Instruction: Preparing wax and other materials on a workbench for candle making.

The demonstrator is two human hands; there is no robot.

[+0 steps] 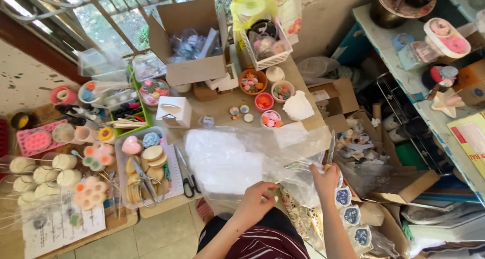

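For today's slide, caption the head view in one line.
Both hands, left hand and right hand, grip a clear plastic bag beside scissors on a crowded craft table.

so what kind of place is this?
Likely a small home craft workshop, perhaps for soap or candle making: a pink mould tray, small bowls of coloured pieces, scissors, and both hands working a clear plastic bag on the cluttered table.
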